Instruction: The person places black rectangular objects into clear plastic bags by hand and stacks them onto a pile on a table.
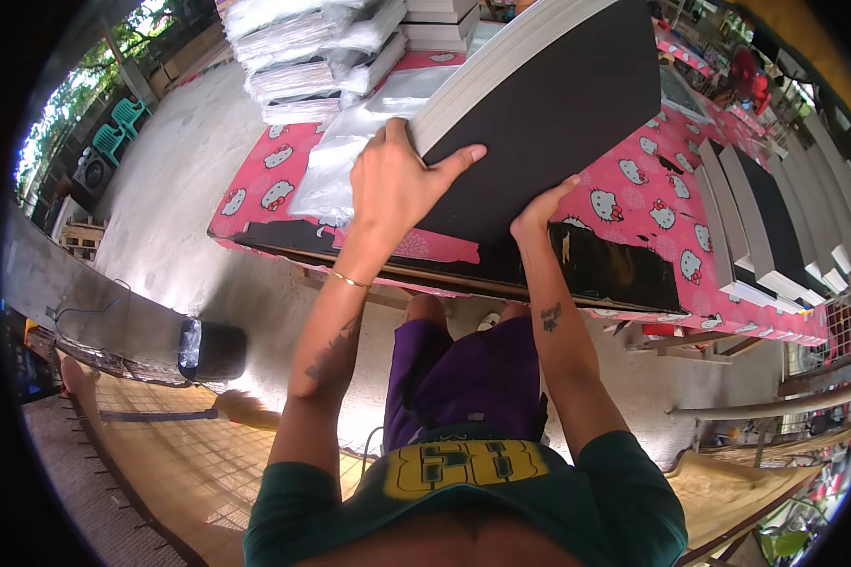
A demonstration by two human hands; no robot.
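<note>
Thick rectangular book with a plain matte black cover [558, 113], closed, held tilted over the surface [279, 151].
Black face turned toward the wearer; the pale, layered page block shows along the upper-left side, its leaves pressed together. The left hand [394, 180] grips the near-left corner, thumb flat on the cover; the right hand [547, 205] is at the lower right edge. The upper end runs out of view. The lower edge merges with dark material behind; contact with the surface cannot be determined.
</note>
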